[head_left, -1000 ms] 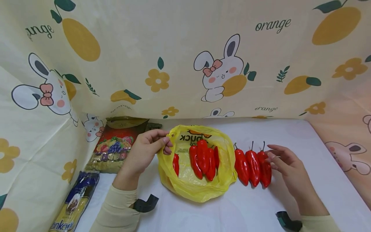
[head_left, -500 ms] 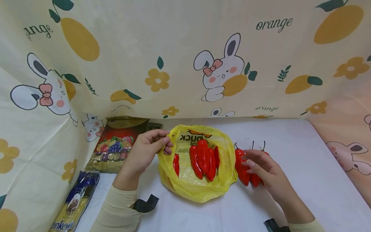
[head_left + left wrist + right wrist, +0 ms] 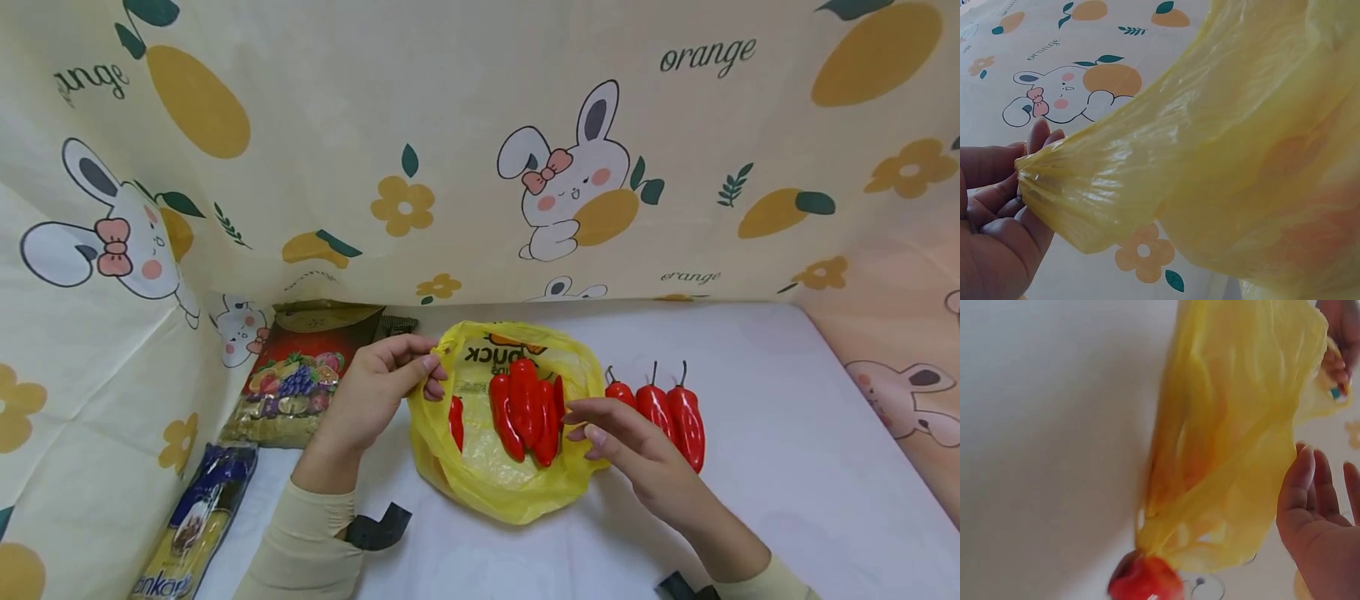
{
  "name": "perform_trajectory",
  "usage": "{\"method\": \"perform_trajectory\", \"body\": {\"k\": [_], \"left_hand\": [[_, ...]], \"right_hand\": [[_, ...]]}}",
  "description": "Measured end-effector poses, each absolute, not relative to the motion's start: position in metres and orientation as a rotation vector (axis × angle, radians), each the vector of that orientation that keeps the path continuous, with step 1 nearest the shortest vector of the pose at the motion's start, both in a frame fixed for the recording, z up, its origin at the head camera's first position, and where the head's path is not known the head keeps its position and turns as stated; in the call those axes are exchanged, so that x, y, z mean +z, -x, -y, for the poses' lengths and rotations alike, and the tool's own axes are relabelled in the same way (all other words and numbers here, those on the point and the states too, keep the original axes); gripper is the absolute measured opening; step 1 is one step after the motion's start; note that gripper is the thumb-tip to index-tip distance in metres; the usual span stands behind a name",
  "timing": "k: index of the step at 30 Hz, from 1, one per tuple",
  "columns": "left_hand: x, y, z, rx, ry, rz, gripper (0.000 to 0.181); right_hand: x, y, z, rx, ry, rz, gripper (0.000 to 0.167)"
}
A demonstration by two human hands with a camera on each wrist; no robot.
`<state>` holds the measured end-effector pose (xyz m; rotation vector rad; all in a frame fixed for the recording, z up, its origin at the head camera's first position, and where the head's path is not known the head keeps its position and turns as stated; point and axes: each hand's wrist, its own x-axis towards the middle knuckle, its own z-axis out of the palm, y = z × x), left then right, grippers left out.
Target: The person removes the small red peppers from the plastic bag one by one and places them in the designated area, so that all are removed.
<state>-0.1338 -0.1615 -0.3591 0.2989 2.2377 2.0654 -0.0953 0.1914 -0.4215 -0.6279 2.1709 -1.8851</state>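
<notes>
A yellow plastic bag (image 3: 480, 492) stands with its mouth spread; several shiny red chilli peppers (image 3: 527, 408) show inside. My left hand (image 3: 378, 387) pinches its left rim, and in the left wrist view the thin film (image 3: 1104, 187) is stretched and gathered at the fingertips. At the right rim is my right hand (image 3: 637, 450), fingers loosely extended with nothing between them. The right wrist view shows those fingers (image 3: 1296, 487) close beside the bag's wall; whether they touch it I cannot tell. Three more red chilli peppers (image 3: 684, 417) lie right of the bag, partly behind the right hand.
A dark red packet with fruit pictures (image 3: 300, 375) lies at the back left. In front of it is a blue and yellow packet (image 3: 198, 525). A patterned cloth wall (image 3: 465, 125) rises behind the white tabletop (image 3: 787, 400).
My right hand has moved left from the rightmost loose pepper, across the row, to the bag's right rim. The left hand keeps its hold on the bag. The peppers have not visibly moved.
</notes>
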Motion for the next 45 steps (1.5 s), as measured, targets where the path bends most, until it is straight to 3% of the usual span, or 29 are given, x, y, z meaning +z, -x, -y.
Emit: {"method": "perform_trajectory", "body": {"k": [12, 23, 35, 45], "left_hand": [[-0.358, 0.133, 0.163, 2.067, -0.316, -2.243, 0.019], [-0.357, 0.133, 0.164, 2.084, -0.334, -2.235, 0.019], [-0.356, 0.132, 0.165, 2.085, -0.327, -2.223, 0.019], [-0.356, 0.132, 0.164, 2.099, -0.366, -2.220, 0.019]], "right_hand": [[-0.403, 0.100, -0.150, -1.871, 0.739, -2.158, 0.034], [-0.424, 0.117, -0.097, -1.747, 0.709, -1.964, 0.040], [-0.429, 0.142, -0.059, -1.404, 0.488, -2.121, 0.044], [-0.433, 0.156, -0.040, -1.165, 0.619, -2.227, 0.044]]}}
